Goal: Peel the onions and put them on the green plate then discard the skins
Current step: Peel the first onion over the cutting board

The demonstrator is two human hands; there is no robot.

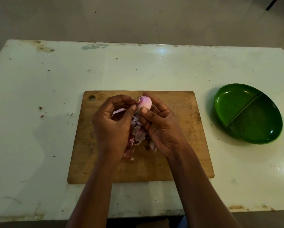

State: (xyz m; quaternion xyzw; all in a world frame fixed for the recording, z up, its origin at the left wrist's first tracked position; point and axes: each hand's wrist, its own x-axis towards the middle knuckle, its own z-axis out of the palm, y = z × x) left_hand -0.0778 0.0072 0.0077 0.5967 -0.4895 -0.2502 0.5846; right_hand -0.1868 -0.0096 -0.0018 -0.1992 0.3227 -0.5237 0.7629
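A small pale purple onion [144, 102] is held above the wooden cutting board [179, 129]. My right hand [161, 125] grips it from the right, thumb on its near side. My left hand [113, 122] pinches a strip of skin at the onion's root end, with more loose skin [119, 111] curling in its palm. A heap of purple onion skins [138, 135] lies on the board under and between both hands. The green divided plate [248, 112] stands to the right of the board with nothing in it.
The board lies on a worn white table [39, 96] with chipped edges and scattered specks. A round hole [92, 97] marks the board's far left corner. Floor shows beyond the table's far edge.
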